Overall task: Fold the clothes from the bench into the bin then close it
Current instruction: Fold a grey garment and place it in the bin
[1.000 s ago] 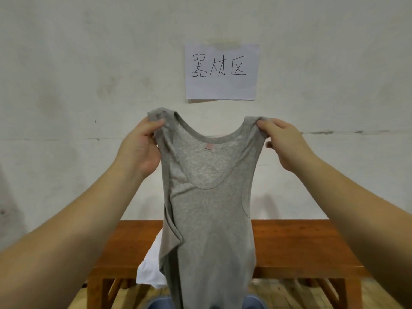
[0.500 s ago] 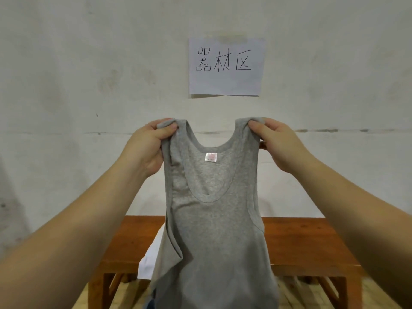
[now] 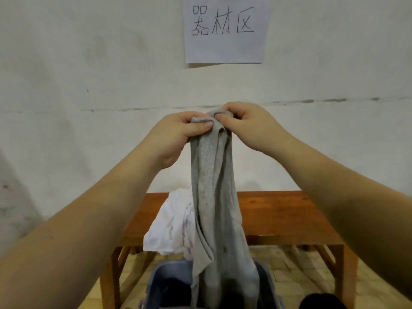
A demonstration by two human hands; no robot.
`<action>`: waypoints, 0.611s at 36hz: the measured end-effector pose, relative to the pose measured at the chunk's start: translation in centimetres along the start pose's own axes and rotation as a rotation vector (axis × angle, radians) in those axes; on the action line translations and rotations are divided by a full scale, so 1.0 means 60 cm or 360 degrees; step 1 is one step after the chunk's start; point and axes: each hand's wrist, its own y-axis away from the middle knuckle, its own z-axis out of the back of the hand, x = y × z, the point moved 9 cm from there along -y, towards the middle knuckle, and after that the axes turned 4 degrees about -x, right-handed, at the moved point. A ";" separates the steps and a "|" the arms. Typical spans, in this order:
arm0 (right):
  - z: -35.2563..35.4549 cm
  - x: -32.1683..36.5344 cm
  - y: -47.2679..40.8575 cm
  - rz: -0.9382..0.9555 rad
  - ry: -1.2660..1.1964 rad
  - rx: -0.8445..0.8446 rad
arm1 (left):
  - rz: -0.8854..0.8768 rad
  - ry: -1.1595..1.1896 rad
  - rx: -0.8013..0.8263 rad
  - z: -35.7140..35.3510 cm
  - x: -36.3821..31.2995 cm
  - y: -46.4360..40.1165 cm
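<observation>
Mid-fold: my left hand [image 3: 178, 132] and right hand [image 3: 247, 126] pinch the gray tank top [image 3: 214, 197] straps together, frame center. Next: halve lengthwise, lower into bin [image 3: 160, 284].

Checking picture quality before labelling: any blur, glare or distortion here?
Head view: soft, even light, no glare; forearms bulge at the wide-angle edges; left hand, right hand and grey vest slightly soft; bin dim at the bottom.
</observation>
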 end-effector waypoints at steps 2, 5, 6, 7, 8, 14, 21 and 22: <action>-0.004 -0.020 0.007 -0.0072 -0.0195 -0.0048 | -0.0025 -0.0036 -0.0034 0.006 0.003 -0.001; -0.039 -0.060 0.029 -0.0175 -0.0653 0.0048 | -0.0079 -0.0018 -0.0015 0.010 -0.001 -0.001; -0.065 -0.080 0.042 -0.0224 -0.0716 0.0160 | -0.0082 0.0007 0.0003 0.011 0.000 -0.001; -0.096 -0.102 0.060 -0.0293 -0.0742 0.0302 | -0.0081 0.0030 0.0016 0.013 0.002 -0.001; -0.127 -0.125 0.081 -0.0359 -0.0707 0.0453 | -0.0078 0.0041 0.0018 0.015 0.005 -0.001; -0.242 -0.218 0.208 -0.0550 -0.0042 0.1120 | -0.0010 0.0032 -0.0118 0.045 0.018 -0.002; -0.268 -0.289 0.271 -0.0567 0.0153 0.1148 | 0.0034 -0.0002 -0.0319 0.100 0.031 0.007; -0.264 -0.298 0.276 -0.0594 0.0171 0.1138 | 0.0037 -0.0015 -0.0352 0.111 0.033 0.010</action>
